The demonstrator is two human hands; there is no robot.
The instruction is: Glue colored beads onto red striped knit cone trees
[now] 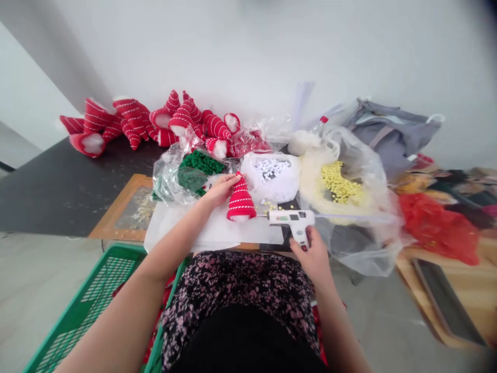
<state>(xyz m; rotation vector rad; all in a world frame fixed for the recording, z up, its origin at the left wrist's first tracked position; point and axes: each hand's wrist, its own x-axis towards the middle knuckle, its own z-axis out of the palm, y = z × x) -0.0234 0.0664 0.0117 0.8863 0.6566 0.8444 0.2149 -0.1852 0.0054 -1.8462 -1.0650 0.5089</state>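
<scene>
My left hand (222,189) pinches the pointed tip of a red knitted cone hat (241,200) with white stitched stripes. White stuffing shows at the hat's lower opening. In my right hand (313,255) is a white glue gun (293,220), gripped by its handle. Its nozzle points left at the hat's lower right edge; whether it touches cannot be made out. Below the hat lies white paper (209,228). Several loose yellow pompoms (272,205) sit between the hat and the bag of white pompoms (272,189).
Red striped cones (135,122) are piled along the wall. A bag of green pompoms (202,162) stands behind my left hand, yellow pompoms (341,181) in a clear bag at right. A green crate (87,295) is at lower left; a phone (446,298) lies on a wooden stool.
</scene>
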